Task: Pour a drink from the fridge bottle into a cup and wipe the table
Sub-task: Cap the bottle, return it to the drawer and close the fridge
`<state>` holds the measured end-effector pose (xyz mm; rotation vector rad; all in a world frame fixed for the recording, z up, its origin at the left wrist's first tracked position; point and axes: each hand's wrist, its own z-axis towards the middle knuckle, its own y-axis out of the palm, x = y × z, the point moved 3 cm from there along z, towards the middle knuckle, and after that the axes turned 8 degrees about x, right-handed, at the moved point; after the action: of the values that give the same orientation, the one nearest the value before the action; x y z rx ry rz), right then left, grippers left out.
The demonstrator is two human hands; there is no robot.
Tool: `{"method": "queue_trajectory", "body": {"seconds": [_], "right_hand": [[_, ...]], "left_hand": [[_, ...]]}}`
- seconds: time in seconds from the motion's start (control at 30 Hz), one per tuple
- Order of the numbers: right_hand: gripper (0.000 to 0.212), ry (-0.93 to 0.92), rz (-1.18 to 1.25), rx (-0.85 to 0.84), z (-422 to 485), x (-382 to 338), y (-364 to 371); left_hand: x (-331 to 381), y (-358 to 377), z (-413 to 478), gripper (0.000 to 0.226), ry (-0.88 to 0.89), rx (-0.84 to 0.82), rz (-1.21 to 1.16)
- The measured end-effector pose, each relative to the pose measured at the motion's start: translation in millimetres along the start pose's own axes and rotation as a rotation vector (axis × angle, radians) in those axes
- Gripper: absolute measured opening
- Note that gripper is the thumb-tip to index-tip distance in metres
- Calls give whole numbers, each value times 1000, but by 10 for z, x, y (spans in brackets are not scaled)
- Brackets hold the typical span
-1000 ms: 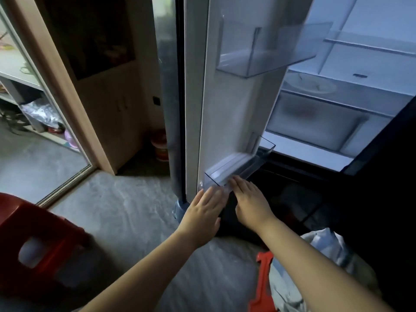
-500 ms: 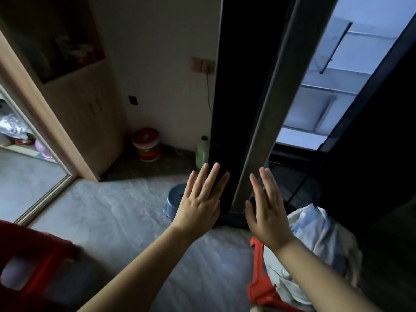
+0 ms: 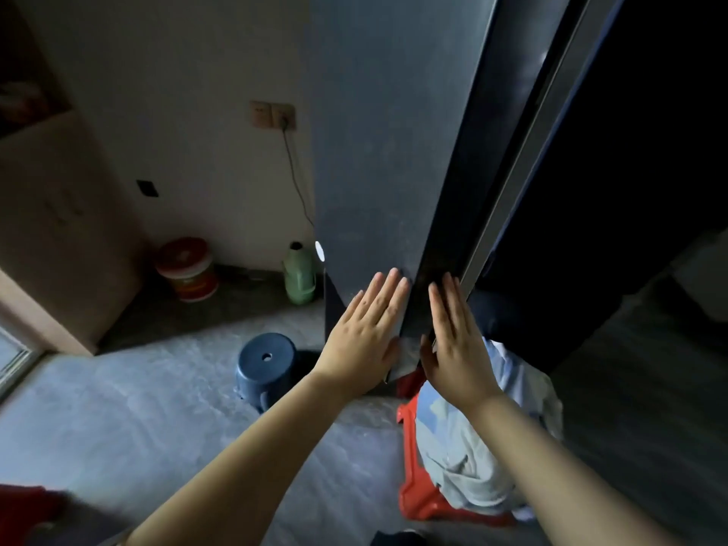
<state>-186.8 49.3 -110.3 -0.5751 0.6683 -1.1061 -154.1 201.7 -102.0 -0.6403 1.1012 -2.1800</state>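
Note:
The grey fridge door (image 3: 378, 151) stands before me, its dark edge running down to my hands. My left hand (image 3: 366, 333) lies flat with straight fingers against the door's outer face near its lower corner. My right hand (image 3: 453, 340) lies flat with straight fingers on the door's dark edge, beside a pale metal strip. The fridge interior is hidden. No bottle, cup or table is in view.
A blue upturned stool (image 3: 266, 366) stands on the grey floor left of the door. A green jug (image 3: 299, 275) and a red-lidded bucket (image 3: 187, 267) sit by the wall. A red stool with light cloth (image 3: 465, 459) lies below my right arm.
The fridge door has swung from open, with shelves lit, to nearly closed. Both hands moved from the door bin to lie flat on the door's outside and edge.

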Motion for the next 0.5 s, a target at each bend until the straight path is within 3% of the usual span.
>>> {"method": "queue_trajectory", "body": {"seconds": [0.37,0.5], "right_hand": [[70,62,-1,-48,220,1132,-70],[70,68,-46,-60,399,1596,-79]], "left_hand": [[427,578,929,64,109,-41,102],[487,819,1300,77,131,-95,125]]}}
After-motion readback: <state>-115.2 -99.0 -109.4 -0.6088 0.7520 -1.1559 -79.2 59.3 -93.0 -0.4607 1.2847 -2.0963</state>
